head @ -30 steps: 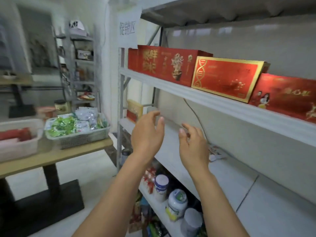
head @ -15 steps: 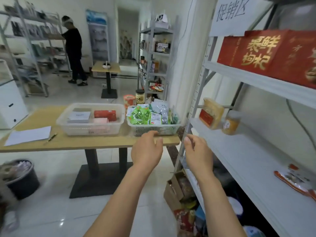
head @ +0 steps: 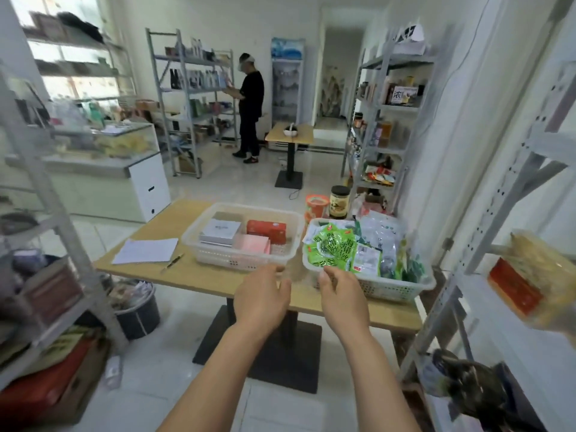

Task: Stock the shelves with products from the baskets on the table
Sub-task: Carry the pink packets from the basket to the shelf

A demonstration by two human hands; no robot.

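Observation:
Two white plastic baskets stand on a wooden table (head: 199,275). The left basket (head: 237,260) holds a grey box, a red box and a pink packet. The right basket (head: 383,288) is heaped with green snack packets (head: 333,244) and clear bags. My left hand (head: 260,299) and my right hand (head: 341,296) hover empty in front of the table's near edge, fingers loosely bent. My right hand's fingertips are close to the right basket's near rim. The shelf unit (head: 486,238) with a red-and-yellow package (head: 526,279) stands at the right.
White papers (head: 145,251) and a pen (head: 172,262) lie on the table's left. A dark-lidded jar (head: 339,202) and an orange cup (head: 317,205) stand behind the baskets. A person in black (head: 251,110) stands at a far shelf. A black bin (head: 137,313) sits under the table's left corner.
The view has swung left from the shelf unit to the table. Both empty hands have moved with it and now hover near the baskets.

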